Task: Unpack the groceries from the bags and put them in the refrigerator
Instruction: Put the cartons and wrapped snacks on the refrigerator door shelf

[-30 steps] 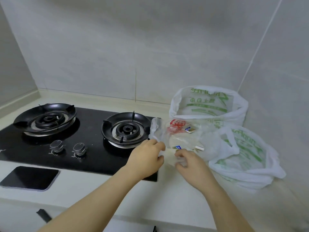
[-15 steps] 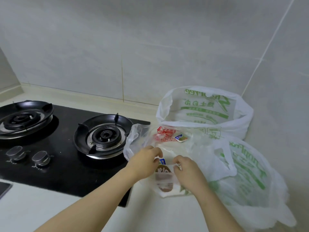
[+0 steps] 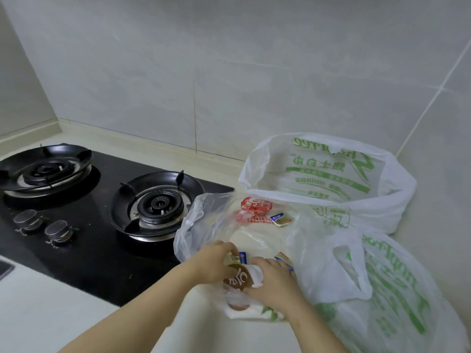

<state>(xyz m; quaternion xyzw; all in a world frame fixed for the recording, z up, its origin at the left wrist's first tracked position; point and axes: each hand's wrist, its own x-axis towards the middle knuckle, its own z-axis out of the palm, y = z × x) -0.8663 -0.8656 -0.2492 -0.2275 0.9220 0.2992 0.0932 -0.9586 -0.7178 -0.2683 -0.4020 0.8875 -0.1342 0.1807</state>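
Observation:
A clear plastic bag (image 3: 204, 225) with red print lies on the counter beside the stove, holding small packets and a white package. My left hand (image 3: 211, 263) and my right hand (image 3: 275, 281) both grip a brown-and-white packaged item (image 3: 238, 278) at the bag's near opening. A small blue-and-gold packet (image 3: 280, 219) lies deeper in the bag. Two white bags with green print sit nearby: one open bag (image 3: 331, 174) against the wall, another bag (image 3: 395, 289) at the right.
A black two-burner gas stove (image 3: 89, 250) with two knobs (image 3: 42, 225) fills the left. The near burner (image 3: 158, 205) touches the clear bag's edge. Tiled walls (image 3: 229, 72) close the back and right. Pale counter (image 3: 51, 314) runs along the front.
The view has shifted right and closer. Both hands have pulled the clear bag open, and the brown-and-white item has come into view between them.

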